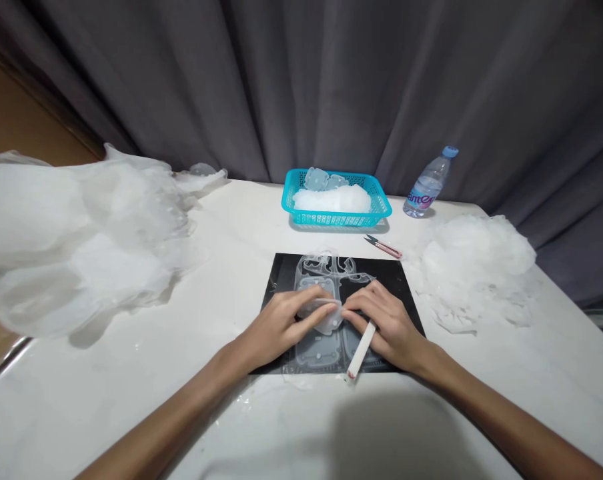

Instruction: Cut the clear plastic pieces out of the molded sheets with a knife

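Note:
A clear plastic sheet (326, 267) with moulded rounded shapes lies on a black mat (406, 293) in the middle of the white table (131, 387). My left hand (286, 327) rests on the sheet and its fingers pinch a small clear plastic piece (331, 319). My right hand (386, 320) meets it from the right, fingertips on the same piece, and is closed around a white pen-like cutting tool (360, 350) with a red tip.
A turquoise basket (381, 210) with clear plastic pieces stands at the back. Small red-handled snips (384, 248) lie behind the mat. A water bottle (429, 183) stands back right. Heaps of clear plastic lie at the left (81, 233) and right (476, 260). A grey curtain hangs behind.

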